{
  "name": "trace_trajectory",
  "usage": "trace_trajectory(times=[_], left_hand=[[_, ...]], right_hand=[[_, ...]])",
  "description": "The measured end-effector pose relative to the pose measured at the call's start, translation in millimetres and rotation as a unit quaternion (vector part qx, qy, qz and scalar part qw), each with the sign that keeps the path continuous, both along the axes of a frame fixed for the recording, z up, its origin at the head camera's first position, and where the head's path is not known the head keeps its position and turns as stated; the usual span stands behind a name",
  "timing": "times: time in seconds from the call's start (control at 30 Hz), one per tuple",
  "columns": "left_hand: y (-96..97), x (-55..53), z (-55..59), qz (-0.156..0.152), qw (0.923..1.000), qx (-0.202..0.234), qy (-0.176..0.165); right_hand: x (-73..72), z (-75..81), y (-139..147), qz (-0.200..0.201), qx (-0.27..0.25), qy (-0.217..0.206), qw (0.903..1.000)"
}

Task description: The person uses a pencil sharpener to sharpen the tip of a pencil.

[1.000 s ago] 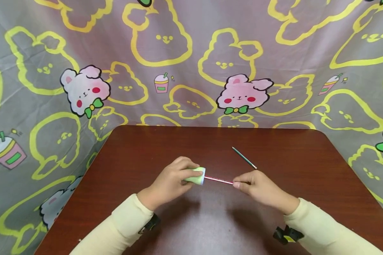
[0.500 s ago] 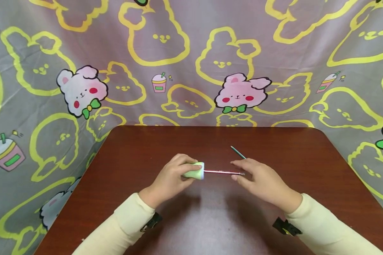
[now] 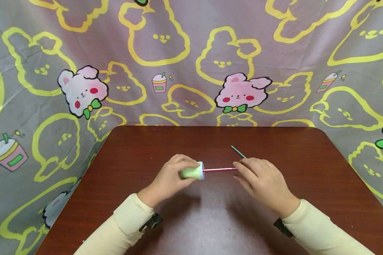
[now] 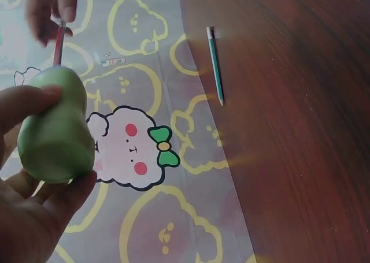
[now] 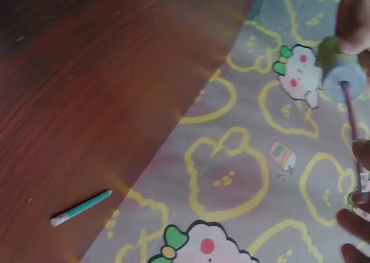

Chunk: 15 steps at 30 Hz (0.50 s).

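My left hand (image 3: 167, 179) grips a green pencil sharpener (image 3: 190, 172), waisted in shape with a pale blue end, held sideways above the table. A red pencil (image 3: 219, 169) sticks out of the hole in that pale end and points to the right. At the pencil's far end, my right hand (image 3: 265, 180) pinches it between fingertips and thumb, which hide the tip in the head view. The left wrist view shows the sharpener's rounded green base (image 4: 58, 153) close up, thumb on its side. In the right wrist view the pencil shaft (image 5: 351, 113) runs down to the right fingers (image 5: 361, 153).
A teal pencil (image 3: 238, 151) lies on the dark brown table (image 3: 166, 141) just beyond my right hand, which covers part of it in the head view. A grey curtain (image 3: 185, 42) with yellow bear outlines hangs behind the table.
The right fingers let go of the red pencil half a second ago, spread apart, and now pinch its end again. The sharpener has moved slightly up in the head view.
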<state>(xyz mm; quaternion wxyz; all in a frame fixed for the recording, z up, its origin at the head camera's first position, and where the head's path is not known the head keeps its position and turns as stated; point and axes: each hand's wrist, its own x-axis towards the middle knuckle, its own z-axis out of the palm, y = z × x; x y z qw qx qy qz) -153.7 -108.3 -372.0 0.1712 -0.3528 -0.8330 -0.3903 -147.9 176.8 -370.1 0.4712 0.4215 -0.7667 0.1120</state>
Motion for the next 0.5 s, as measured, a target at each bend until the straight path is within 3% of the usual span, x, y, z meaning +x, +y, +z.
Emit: trace_trajectory(times=[0.13, 0.27, 0.4, 0.5], left_hand=[[-0.9, 1.8, 2.1, -0.023, 0.9982, 0.012, -0.054], [-3.2, 2.8, 4.8, -0.047, 0.9939, 0.006, -0.099], [-4.3, 3.2, 6.9, -0.059, 0.9913, -0.007, -0.118], [-3.0, 3.2, 5.2, -0.057, 0.9936, -0.019, -0.096]], right_hand=[[-0.9, 0.3, -0.3, 0.025, 0.013, 0.061, 0.9977], [0.8, 2.9, 0.5, 0.049, 0.041, 0.093, 0.9936], [2.3, 2.4, -0.4, 0.065, 0.055, 0.099, 0.9914], [3.2, -1.4, -1.5, 0.063, 0.046, 0.074, 0.9943]])
